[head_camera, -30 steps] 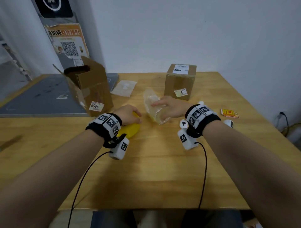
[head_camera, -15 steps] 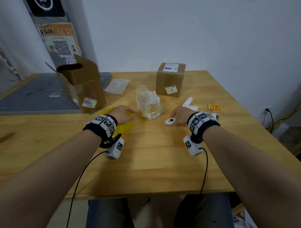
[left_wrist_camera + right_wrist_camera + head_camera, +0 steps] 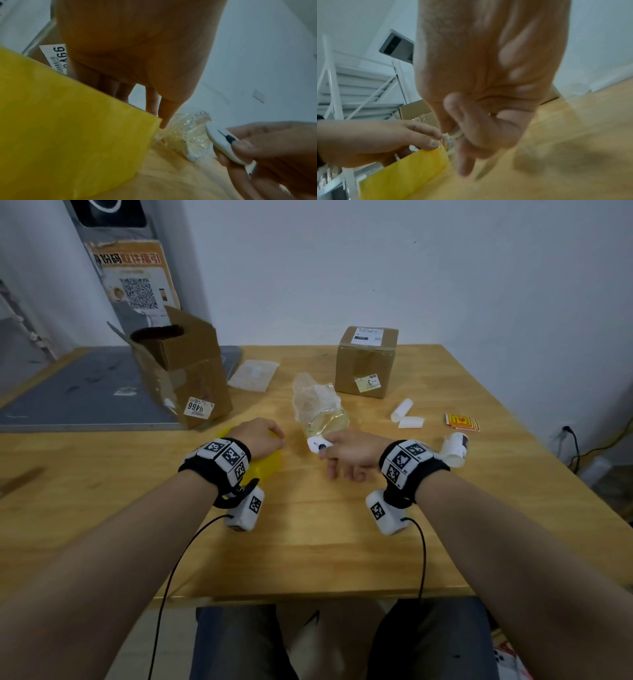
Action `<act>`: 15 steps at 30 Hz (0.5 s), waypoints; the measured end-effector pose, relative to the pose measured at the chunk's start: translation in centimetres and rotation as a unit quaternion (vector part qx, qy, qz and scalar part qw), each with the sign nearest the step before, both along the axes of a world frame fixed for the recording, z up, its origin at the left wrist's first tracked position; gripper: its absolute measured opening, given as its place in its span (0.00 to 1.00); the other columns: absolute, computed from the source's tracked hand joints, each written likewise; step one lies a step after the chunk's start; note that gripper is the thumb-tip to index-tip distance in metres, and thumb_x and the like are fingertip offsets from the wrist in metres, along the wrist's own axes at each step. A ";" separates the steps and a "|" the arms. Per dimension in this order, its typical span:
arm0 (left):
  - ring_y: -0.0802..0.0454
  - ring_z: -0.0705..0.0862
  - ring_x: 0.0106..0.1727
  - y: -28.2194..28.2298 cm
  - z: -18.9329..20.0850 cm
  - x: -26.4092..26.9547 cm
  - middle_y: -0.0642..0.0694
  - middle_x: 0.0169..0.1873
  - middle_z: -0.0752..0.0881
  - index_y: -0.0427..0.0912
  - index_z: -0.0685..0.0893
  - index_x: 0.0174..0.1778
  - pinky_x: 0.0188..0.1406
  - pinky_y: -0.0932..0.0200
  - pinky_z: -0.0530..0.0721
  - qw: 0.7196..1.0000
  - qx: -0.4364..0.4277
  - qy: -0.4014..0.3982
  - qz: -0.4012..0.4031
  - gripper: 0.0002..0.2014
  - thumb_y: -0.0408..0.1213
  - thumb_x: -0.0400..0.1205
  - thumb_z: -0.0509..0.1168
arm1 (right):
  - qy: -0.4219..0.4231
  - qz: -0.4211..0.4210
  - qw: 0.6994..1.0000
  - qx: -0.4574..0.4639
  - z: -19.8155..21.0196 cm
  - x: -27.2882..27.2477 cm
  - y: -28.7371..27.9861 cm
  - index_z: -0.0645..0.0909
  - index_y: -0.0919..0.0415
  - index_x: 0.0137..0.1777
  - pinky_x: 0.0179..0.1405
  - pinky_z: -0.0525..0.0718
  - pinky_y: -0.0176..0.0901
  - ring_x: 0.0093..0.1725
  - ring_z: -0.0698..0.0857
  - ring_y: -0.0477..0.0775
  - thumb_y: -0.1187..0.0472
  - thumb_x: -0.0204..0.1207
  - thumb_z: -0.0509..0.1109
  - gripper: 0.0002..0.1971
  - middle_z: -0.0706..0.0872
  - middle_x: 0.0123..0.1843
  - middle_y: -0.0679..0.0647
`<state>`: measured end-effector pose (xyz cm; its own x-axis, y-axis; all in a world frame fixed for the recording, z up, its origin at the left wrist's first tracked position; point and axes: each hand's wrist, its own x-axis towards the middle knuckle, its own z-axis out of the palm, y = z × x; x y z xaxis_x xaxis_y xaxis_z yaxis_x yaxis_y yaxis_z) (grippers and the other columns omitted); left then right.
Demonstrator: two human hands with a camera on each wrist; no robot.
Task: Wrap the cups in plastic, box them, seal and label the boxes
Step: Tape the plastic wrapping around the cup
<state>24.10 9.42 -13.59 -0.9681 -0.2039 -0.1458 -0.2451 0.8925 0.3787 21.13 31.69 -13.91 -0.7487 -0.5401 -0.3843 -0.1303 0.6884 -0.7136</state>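
Note:
A cup wrapped in clear plastic [image 3: 318, 412] lies on its side mid-table, also seen in the left wrist view as the wrapped cup [image 3: 188, 135]. My left hand [image 3: 262, 436] grips a yellow roll [image 3: 265, 465] just left of it, with the thumb at the edge of the yellow roll [image 3: 402, 169]. My right hand [image 3: 329, 455] pinches a small white cutter [image 3: 317, 444] close in front of the cup. The cutter's black slider [image 3: 229, 138] shows under my thumb. An open cardboard box [image 3: 181, 371] stands at the back left, and a sealed, labelled box [image 3: 366, 361] behind the cup.
Two small white rolls [image 3: 406, 414], red-yellow stickers [image 3: 462, 421] and a label roll [image 3: 455, 445] lie at the right. A flat clear bag [image 3: 253, 374] lies beside the open box. A grey mat [image 3: 85, 392] covers the far left. Bare wood [image 3: 308, 542] stretches toward me.
My right hand let go of the wrapped cup, went right to the white cutter, and now holds it back near the cup. The left hand stayed on the yellow roll.

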 end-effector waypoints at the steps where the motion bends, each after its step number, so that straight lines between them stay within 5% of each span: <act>1: 0.43 0.81 0.70 0.0 0.1 0.1 0.50 0.73 0.82 0.58 0.87 0.60 0.57 0.55 0.77 1.000 -0.007 0.002 0.001 0.09 0.49 0.84 0.69 | 0.012 -0.009 1.000 -0.024 0.2 0.1 -0.4 0.77 0.54 0.66 0.19 0.75 0.40 0.24 0.78 0.54 0.55 0.89 0.63 0.10 0.91 0.42 0.61; 5: 0.45 0.83 0.68 0.0 0.2 0.5 0.52 0.68 0.85 0.59 0.89 0.55 0.55 0.56 0.77 1.000 -0.015 0.010 0.006 0.07 0.47 0.83 0.69 | 0.053 -0.029 0.995 -0.077 0.5 1.0 -1.9 0.78 0.45 0.69 0.19 0.76 0.40 0.24 0.78 0.54 0.55 0.88 0.64 0.12 0.91 0.38 0.58; 11: 0.45 0.84 0.65 -0.3 0.0 1.0 0.52 0.66 0.87 0.60 0.90 0.55 0.52 0.55 0.78 1.000 0.001 0.023 0.014 0.08 0.51 0.82 0.70 | 0.128 -0.050 0.988 -0.075 0.0 1.5 -3.7 0.88 0.60 0.53 0.19 0.81 0.41 0.27 0.89 0.55 0.63 0.80 0.64 0.10 0.93 0.46 0.59; 15: 0.46 0.83 0.67 -0.5 0.0 1.2 0.52 0.67 0.86 0.60 0.90 0.56 0.53 0.55 0.75 1.000 0.012 0.028 0.007 0.09 0.51 0.81 0.71 | 0.147 -0.067 0.984 -0.075 -0.3 1.3 -4.4 0.87 0.62 0.48 0.19 0.82 0.41 0.30 0.91 0.63 0.55 0.85 0.68 0.11 0.94 0.42 0.60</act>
<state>25.32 8.93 -13.58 -0.9720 -0.2142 -0.0965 -0.2349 0.8794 0.4140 22.39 27.29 -14.18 -0.8842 -0.4626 -0.0644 -0.2611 0.6039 -0.7530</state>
